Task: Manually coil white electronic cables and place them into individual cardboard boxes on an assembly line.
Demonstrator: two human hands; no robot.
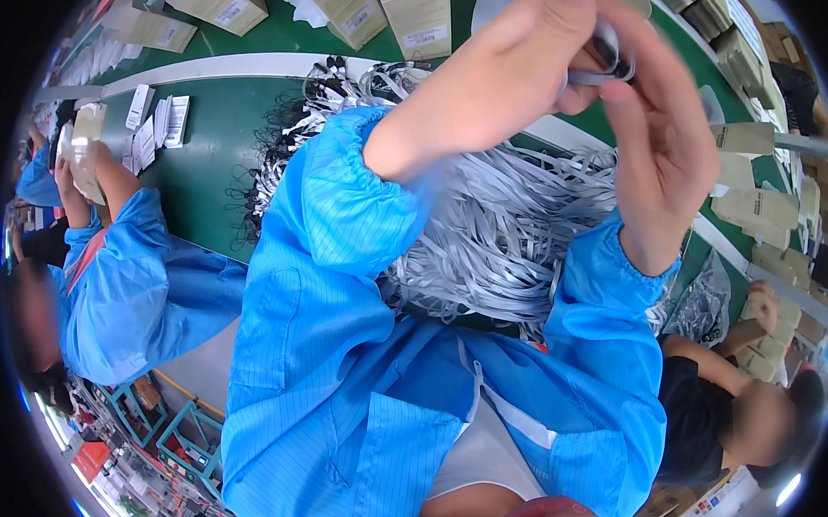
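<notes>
A: Hands status? Left hand (508, 68) and right hand (660, 131) are both raised close to the camera, above the cable pile (504, 228).

B: Both are pinched on the same small coiled cable (608, 56). Left fingers are clenched around it from the left, right thumb and fingers close on it from the right. Hands touch at the coil.

A: Where's the coil relative to the pile?

B: Held above the pile's far right part, not touching it. The pile itself is a heap of flat grey cables lying on the green desk (201, 166), right in front of the person's blue coat sleeves.

A: Anything else around the pile?

B: Black-tipped cable ends (335, 74) at its far left edge. Cardboard boxes (419, 17) beyond it. Left of it, a co-worker in a blue coat (123, 296) holding a clear bag (86, 151). Right of it, more tan boxes (759, 205) and another person in black (702, 403).
</notes>
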